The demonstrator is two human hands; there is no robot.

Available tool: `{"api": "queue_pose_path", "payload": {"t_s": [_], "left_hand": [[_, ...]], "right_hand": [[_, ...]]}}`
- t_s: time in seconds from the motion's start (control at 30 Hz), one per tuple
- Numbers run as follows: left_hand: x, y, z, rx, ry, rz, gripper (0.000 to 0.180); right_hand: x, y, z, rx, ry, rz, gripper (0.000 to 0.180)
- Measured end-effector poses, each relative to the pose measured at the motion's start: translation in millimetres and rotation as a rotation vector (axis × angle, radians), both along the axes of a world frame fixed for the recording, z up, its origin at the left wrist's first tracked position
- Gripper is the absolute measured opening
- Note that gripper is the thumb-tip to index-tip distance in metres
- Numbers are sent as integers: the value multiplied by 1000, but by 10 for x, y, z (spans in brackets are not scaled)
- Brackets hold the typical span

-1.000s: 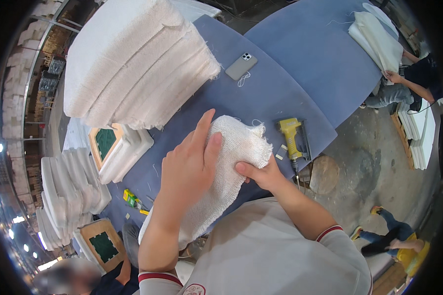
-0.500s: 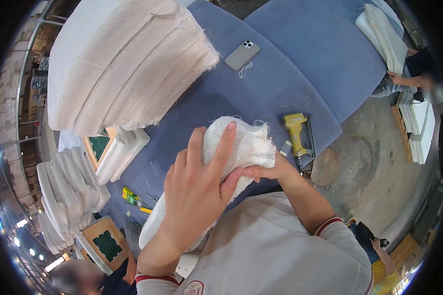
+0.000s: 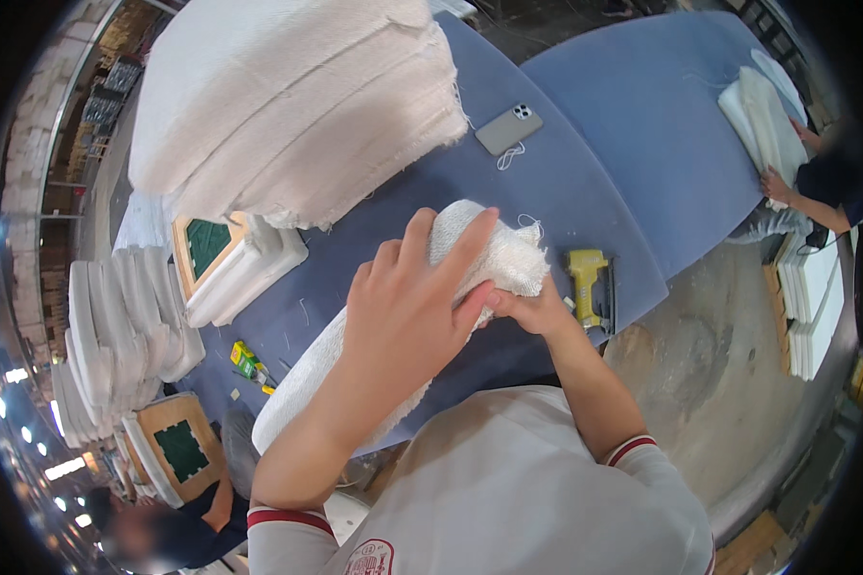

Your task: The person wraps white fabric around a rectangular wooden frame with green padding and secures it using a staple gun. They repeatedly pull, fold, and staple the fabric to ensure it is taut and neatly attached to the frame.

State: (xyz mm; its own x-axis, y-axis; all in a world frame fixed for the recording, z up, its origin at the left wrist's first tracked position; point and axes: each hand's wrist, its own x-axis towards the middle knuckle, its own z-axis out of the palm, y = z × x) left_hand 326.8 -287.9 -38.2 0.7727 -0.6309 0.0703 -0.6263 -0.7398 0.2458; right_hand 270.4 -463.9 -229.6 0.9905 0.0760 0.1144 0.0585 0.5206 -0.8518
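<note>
A long padded piece covered in white woven fabric (image 3: 309, 369) is tilted up in front of me, over the near edge of the blue table. My left hand (image 3: 403, 292) lies across its upper end, fingers over the top and thumb bent in along the side. On the right, my right hand (image 3: 535, 305) grips the same end near the frayed fabric edge, its thumb close to the left thumb. Part of its fingers is hidden behind the fabric. Just right of that hand, a yellow staple gun (image 3: 586, 278) lies on the table.
A tall pile of white woven fabric (image 3: 297, 115) stands far left, with a phone (image 3: 509, 128) beside it. White padded panels (image 3: 244, 273) and a green-and-yellow tool (image 3: 246, 362) lie left. One co-worker (image 3: 820, 182) handles fabric at right; another person (image 3: 173, 527) is lower left.
Both hands still hold the padded piece, whose lower end now shows further to the left. The view has shifted, and the co-worker at right has moved their hands on the fabric.
</note>
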Motion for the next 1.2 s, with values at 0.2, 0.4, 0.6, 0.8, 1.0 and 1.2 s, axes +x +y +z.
{"api": "queue_pose_path", "payload": {"t_s": [0.2, 0.4, 0.6, 0.8, 1.0, 1.2], "left_hand": [[11, 34, -55, 10, -44, 24, 69], [-50, 86, -108, 28, -83, 38, 67], [-98, 56, -123, 126, -72, 63, 71], [-123, -19, -134, 137, -130, 41, 71], [-96, 30, -173, 120, -100, 56, 74], [-218, -76, -36, 162, -86, 76, 80]], "right_hand": [[-246, -359, -811, -566, 150, -31, 37], [-1300, -765, -1450, -1521, 366, -545, 66], [-1299, -810, -1587, -1511, 554, -437, 89], [-888, -1094, -1274, -961, 787, -554, 59], [-1027, -613, 390, -305, 477, -352, 29], [-1072, -31, 902, -381, 158, -427, 24]]}}
